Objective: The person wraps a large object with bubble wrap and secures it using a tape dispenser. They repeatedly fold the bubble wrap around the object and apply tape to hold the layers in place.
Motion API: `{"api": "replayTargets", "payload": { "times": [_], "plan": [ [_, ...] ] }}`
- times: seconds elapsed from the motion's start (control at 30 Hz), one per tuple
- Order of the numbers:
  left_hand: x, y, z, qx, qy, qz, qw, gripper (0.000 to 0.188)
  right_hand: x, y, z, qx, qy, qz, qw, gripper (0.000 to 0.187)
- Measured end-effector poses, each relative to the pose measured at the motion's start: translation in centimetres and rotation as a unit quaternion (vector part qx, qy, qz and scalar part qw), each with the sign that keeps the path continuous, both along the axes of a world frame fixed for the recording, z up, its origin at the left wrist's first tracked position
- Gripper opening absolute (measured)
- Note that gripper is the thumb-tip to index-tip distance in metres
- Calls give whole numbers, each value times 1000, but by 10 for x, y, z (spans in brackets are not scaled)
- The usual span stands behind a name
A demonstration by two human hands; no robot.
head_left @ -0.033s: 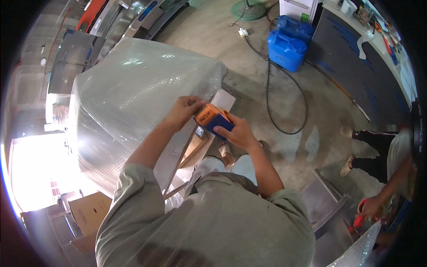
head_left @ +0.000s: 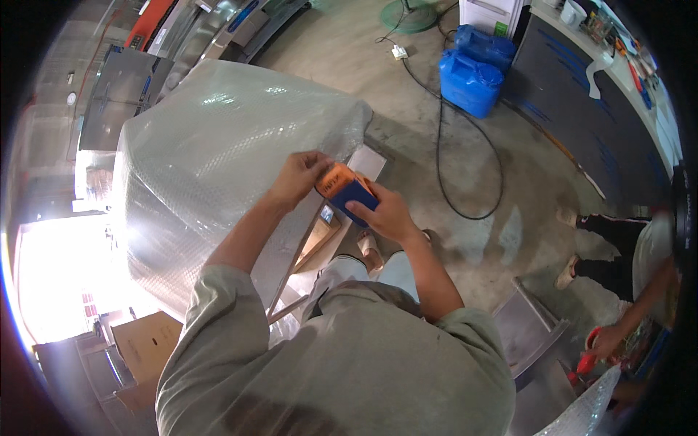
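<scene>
Both hands on it: right hand (head_left: 389, 216) grips the blue-and-orange tape dispenser (head_left: 346, 190), left hand (head_left: 298, 176) pinches its orange end. Best steadied close over the bubble-wrapped bundle (head_left: 218, 152).

A: Where does the view look from?
B: From a fisheye camera on the person's head, pointing steeply down past their shoulders to the concrete floor (head_left: 509, 240).
A: How near?
B: Close to the raised forearms; the room's edges curve toward the rim.

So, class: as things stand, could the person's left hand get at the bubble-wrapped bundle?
Probably yes: the left hand is at the bundle's edge, nothing between, though it also touches the orange-and-blue tool.
</scene>
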State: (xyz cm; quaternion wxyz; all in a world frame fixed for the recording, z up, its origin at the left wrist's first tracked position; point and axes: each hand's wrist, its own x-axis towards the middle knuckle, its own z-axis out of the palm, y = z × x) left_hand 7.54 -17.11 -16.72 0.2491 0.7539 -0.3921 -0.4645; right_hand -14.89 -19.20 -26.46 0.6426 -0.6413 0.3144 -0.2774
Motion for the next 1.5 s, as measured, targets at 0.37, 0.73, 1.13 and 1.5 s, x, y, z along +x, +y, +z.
{"api": "replayTargets", "payload": {
  "times": [0.37, 0.73, 1.13, 1.5],
  "plan": [
    [94, -41, -12, -132, -730, -105, 662, 51, 85, -37, -132, 147, 102, 113, 977, 74],
    [27, 19, -95, 87, -712, -631, 294, 68, 80, -51, -123, -187, 390, 192, 881, 71],
    [-9, -27, -62, 40, -4, -1, 999, 42, -34, -49, -49, 123, 42, 25, 991, 62],
    [46, -89, -19, -90, -137, 40, 986, 24, 28, -98, -29, 39, 27, 80, 996, 70]
  ]
}}
